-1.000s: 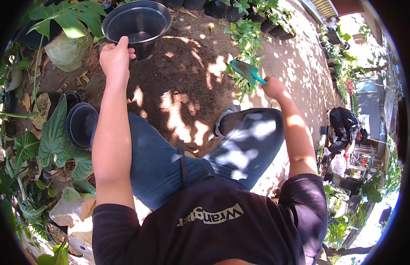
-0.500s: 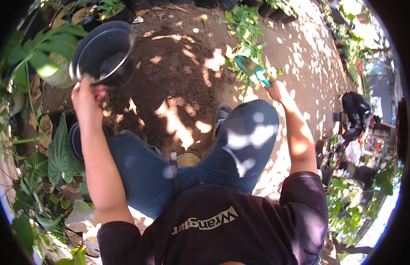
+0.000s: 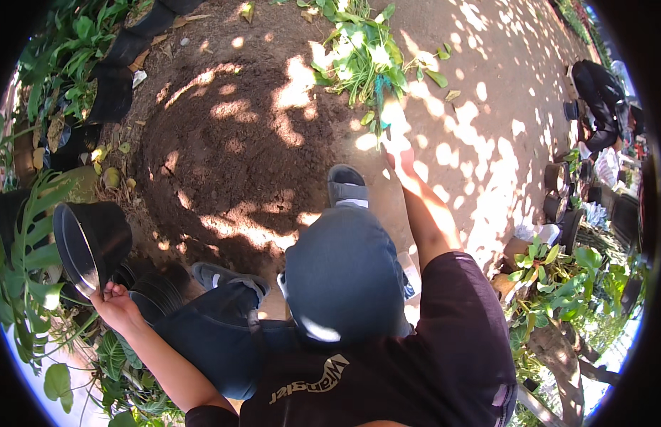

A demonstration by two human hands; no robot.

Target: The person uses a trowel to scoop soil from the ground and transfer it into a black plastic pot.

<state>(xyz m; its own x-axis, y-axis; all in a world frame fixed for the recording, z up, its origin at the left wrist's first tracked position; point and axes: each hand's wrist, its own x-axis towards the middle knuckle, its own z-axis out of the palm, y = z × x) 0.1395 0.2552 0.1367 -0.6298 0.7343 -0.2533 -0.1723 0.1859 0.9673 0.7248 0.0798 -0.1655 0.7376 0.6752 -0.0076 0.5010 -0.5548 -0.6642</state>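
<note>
My left hand (image 3: 117,306) is closed on the rim of a black plastic plant pot (image 3: 106,235), held tipped on its side at the left. A stack of black pots (image 3: 161,293) stands just beside it, near my left knee. My right hand (image 3: 400,153) reaches forward, its fingers closed round the handle of a green hand trowel (image 3: 382,96). The trowel's blade is beside a heap of leafy green cuttings (image 3: 362,53) and partly hidden by glare. Between my hands spreads a mound of dark soil (image 3: 231,156).
A row of black pots or bags (image 3: 109,92) with plants lines the far left. Large leaves (image 3: 31,235) crowd the left edge. At the far right a person in dark clothes (image 3: 597,103) bends over, and potted plants (image 3: 554,192) stand nearer. My sandalled foot (image 3: 347,186) rests beside the soil.
My left hand has brought the pot down and back, toward the stack at my left. The trowel in my right hand has gone down toward the ground by the cuttings. My view has shifted.
</note>
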